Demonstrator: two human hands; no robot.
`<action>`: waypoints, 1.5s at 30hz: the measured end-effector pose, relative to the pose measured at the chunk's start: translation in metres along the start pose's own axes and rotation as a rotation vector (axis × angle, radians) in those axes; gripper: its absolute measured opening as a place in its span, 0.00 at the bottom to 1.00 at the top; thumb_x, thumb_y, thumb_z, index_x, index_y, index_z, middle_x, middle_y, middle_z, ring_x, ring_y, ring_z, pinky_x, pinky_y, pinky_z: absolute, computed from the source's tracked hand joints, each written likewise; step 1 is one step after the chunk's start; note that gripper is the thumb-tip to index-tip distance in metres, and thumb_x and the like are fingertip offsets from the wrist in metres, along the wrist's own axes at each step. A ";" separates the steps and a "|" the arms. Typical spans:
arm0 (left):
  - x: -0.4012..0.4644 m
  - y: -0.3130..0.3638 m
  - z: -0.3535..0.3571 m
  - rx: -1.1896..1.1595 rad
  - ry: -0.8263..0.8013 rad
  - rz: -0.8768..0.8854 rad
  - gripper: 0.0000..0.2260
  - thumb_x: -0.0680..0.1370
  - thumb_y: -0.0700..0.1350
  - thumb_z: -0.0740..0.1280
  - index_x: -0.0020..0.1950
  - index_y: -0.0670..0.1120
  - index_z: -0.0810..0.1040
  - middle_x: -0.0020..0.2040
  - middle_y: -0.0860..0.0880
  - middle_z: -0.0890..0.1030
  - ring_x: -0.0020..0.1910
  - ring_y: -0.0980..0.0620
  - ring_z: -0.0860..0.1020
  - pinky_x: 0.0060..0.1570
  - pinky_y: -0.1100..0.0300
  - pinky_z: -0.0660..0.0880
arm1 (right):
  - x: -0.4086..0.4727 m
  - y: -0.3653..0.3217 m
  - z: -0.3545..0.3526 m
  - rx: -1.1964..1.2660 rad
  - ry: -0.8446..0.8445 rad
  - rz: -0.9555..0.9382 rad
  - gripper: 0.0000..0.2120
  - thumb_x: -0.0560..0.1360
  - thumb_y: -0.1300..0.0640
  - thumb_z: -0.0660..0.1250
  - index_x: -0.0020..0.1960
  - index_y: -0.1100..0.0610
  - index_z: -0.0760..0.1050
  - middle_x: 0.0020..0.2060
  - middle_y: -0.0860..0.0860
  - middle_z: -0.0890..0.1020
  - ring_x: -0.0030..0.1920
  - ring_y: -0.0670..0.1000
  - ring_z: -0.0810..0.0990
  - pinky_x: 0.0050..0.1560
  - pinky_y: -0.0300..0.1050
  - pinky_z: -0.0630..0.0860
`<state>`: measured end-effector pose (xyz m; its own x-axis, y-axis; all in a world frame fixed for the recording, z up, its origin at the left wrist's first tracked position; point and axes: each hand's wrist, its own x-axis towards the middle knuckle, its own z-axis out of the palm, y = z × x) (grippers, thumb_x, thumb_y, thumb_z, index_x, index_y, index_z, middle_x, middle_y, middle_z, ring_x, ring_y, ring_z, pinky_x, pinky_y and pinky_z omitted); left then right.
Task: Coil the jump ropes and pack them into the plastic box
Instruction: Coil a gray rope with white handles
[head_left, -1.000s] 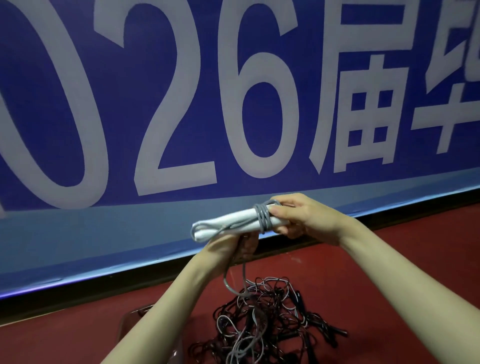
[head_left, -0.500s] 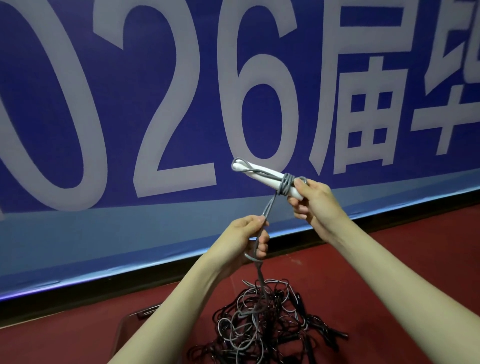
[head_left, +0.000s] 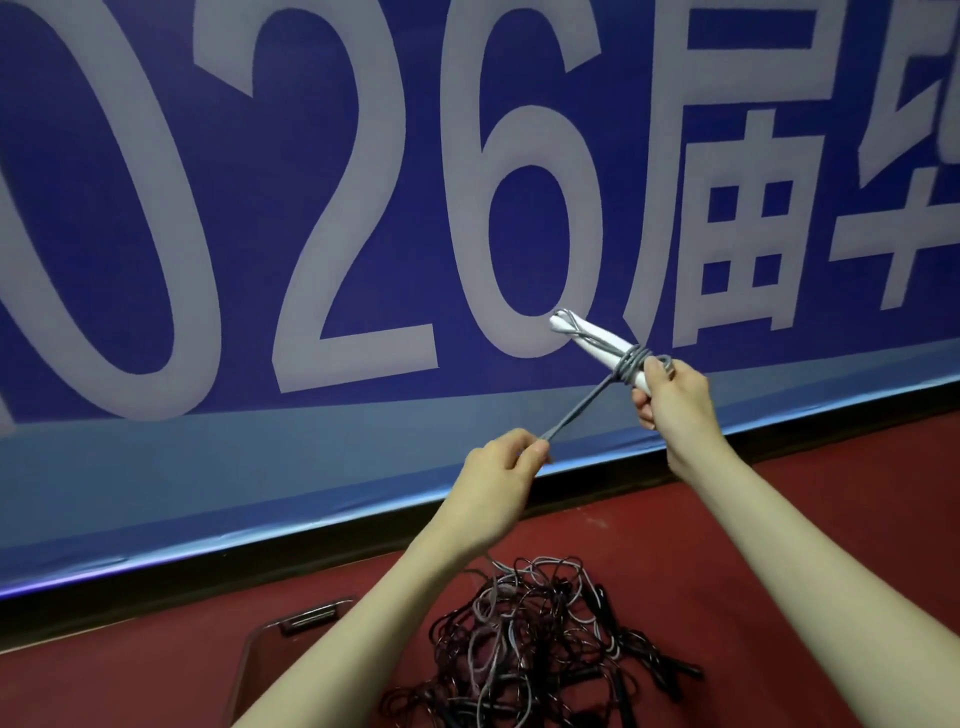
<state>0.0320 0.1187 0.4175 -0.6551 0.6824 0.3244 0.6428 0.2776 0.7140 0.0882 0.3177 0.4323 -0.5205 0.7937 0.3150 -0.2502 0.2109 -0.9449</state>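
The right hand (head_left: 670, 400) is gripping the white handles (head_left: 597, 343) of a jump rope, fingers curled round their lower end, holding them tilted up against the blue banner (head_left: 363, 130). The grey cord (head_left: 576, 405) is already wound in several turns around those handles, just above the right hand. From that wrap the cord is running taut, down and away to the left hand (head_left: 506, 462), which is pinching it between thumb and fingers. So this looks like the winding step on this one rope: the tail is being drawn tight before it goes round again or gets tucked.

Directly below the handles, the tangled pile of ropes (head_left: 535, 639) is lying on the red floor (head_left: 779, 519), dark and grey cords knotted together, none of them coiled. Beside that pile, on the side away from the right arm, the plastic box (head_left: 270, 639) is sitting on the floor, partly hidden by the left forearm; what is inside it cannot be made out.

Next, I'd judge, the left hand needs to carry the cord round the handles while keeping tension, then secure the end. After that the bundle has to travel down to the box. Slack now would let the turns slip loose.
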 end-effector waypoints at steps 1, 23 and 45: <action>0.000 0.001 -0.001 0.019 0.018 0.013 0.10 0.82 0.50 0.58 0.46 0.48 0.76 0.26 0.54 0.67 0.25 0.57 0.63 0.27 0.64 0.61 | 0.001 0.002 -0.001 -0.012 0.003 -0.006 0.11 0.82 0.58 0.56 0.42 0.55 0.70 0.31 0.52 0.72 0.28 0.47 0.66 0.29 0.40 0.64; 0.000 0.010 -0.040 0.561 0.250 0.332 0.17 0.81 0.58 0.56 0.43 0.47 0.75 0.34 0.50 0.76 0.38 0.43 0.74 0.37 0.51 0.72 | -0.013 0.010 -0.008 -0.862 -0.463 -0.485 0.04 0.82 0.57 0.58 0.49 0.55 0.63 0.31 0.51 0.72 0.34 0.58 0.70 0.34 0.52 0.65; 0.014 -0.020 -0.060 0.129 0.219 0.336 0.13 0.81 0.51 0.62 0.38 0.51 0.76 0.26 0.50 0.66 0.27 0.54 0.61 0.29 0.63 0.59 | -0.058 -0.060 -0.003 -0.447 -1.274 -0.284 0.10 0.82 0.57 0.61 0.43 0.56 0.74 0.31 0.55 0.72 0.33 0.53 0.67 0.34 0.43 0.63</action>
<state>-0.0138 0.0819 0.4448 -0.4603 0.5934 0.6604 0.8706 0.1562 0.4665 0.1362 0.2608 0.4700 -0.9375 -0.3213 0.1340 -0.3176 0.6318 -0.7071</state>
